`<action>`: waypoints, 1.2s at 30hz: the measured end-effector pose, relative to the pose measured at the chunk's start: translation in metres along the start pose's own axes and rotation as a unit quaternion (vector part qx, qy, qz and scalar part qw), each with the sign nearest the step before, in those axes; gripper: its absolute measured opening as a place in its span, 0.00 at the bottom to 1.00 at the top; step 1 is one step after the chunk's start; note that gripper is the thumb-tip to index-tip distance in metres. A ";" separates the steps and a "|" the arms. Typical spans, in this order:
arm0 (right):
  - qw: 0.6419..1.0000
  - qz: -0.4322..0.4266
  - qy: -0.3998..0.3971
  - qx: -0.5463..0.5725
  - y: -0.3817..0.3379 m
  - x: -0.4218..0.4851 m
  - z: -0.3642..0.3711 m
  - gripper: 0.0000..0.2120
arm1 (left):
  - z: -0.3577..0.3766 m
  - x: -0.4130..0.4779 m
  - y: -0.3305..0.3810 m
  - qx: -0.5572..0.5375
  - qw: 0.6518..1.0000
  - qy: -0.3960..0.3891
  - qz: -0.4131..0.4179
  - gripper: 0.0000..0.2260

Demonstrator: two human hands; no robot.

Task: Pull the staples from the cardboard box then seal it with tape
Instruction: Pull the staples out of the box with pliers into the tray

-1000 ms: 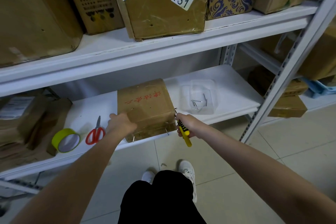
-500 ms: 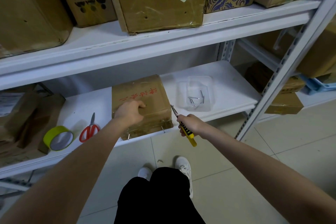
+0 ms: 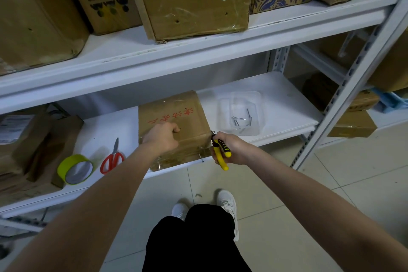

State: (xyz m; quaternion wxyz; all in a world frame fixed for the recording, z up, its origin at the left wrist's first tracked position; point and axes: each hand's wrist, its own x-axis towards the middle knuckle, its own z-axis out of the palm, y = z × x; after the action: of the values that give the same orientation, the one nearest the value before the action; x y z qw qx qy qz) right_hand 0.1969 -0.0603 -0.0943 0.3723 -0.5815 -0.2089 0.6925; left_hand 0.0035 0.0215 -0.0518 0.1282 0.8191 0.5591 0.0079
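A brown cardboard box [image 3: 176, 112] with red lettering lies on the lower white shelf [image 3: 287, 104]. My left hand [image 3: 162, 137] presses down on its top, fingers curled, holding nothing. My right hand [image 3: 234, 149] grips yellow-and-black pliers [image 3: 220, 150], whose jaws touch the box's front right corner. Staples [image 3: 201, 158] stick out of the box's front face. A clear plastic tray [image 3: 257, 99] to the right holds several pulled staples. A yellow tape roll [image 3: 75, 169] lies on the shelf at the left.
Red-handled scissors [image 3: 112, 158] lie between the tape and the box. Brown paper packages [image 3: 33, 143] fill the shelf's left end. Large cartons, one labelled 131 [image 3: 192, 0], stand on the upper shelf. A grey slotted upright [image 3: 344, 95] rises at the right. My legs and white shoes [image 3: 227, 205] are below, on a tiled floor.
My left hand slid from the box's front left corner onto its top. The pliers came away from the box's right corner, then returned to it. The camera view shifted slightly downward.
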 end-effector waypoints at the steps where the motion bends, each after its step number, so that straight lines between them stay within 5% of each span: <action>1: 0.999 0.016 -0.020 0.047 -0.001 0.000 -0.003 0.13 | 0.000 0.000 0.000 0.000 1.000 -0.002 0.001 0.22; 4: 0.996 0.025 -0.021 0.082 -0.002 0.001 -0.005 0.14 | -0.002 0.000 0.000 0.005 1.000 -0.007 0.001 0.21; 10: 0.954 -0.072 0.128 -0.261 0.002 -0.001 -0.004 0.14 | -0.003 0.001 0.005 0.024 1.000 0.000 -0.004 0.21; 19: 0.949 -0.084 0.211 -0.218 -0.007 -0.004 -0.057 0.16 | -0.003 0.000 0.013 0.015 1.000 0.018 -0.013 0.19; 26: 0.880 -0.085 0.316 -0.343 -0.029 -0.016 -0.074 0.19 | -0.003 0.000 0.015 0.017 1.000 0.015 -0.012 0.19; 36: 0.868 -0.095 0.313 -0.373 -0.033 -0.004 -0.059 0.18 | 0.003 -0.002 0.011 0.006 1.000 0.020 -0.017 0.20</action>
State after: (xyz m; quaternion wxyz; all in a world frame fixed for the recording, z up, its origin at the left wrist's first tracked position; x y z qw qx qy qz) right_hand 0.2625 -0.0512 -0.0818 0.2375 -0.8408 -0.3782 0.3059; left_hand 0.0134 0.0148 -0.0521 0.1117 0.8102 0.5751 0.0188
